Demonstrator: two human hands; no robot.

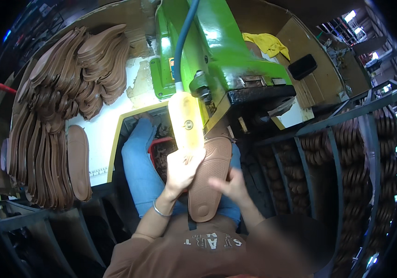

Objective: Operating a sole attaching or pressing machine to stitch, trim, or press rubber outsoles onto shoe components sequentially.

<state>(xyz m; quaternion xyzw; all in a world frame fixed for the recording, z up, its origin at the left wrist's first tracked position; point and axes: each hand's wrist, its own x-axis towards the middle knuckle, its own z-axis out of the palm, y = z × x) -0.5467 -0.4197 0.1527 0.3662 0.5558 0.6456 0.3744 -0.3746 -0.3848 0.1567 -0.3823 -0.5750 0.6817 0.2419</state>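
Observation:
A brown shoe sole (pixel 207 180) with a textured face lies lengthwise over my lap, its upper end under the head of a green machine (pixel 235 60). My left hand (pixel 184 169) grips the sole's left edge near that upper end, just below a glowing yellow lamp (pixel 187 118). At the right edge, lower down, is my right hand (pixel 233 186), its thumb over the sole's face and its other fingers partly hidden. The machine's head and the lamp hide where the sole's upper tip meets the machine.
Many brown soles (pixel 41 157) are stacked on the white table (pixel 98 139) at left, beside a single flat sole (pixel 79 162). A red bin (pixel 154 146) stands below. Racks of soles (pixel 346 162) line the right. A yellow cloth (pixel 268 45) and a black phone-like object (pixel 303 67) lie behind.

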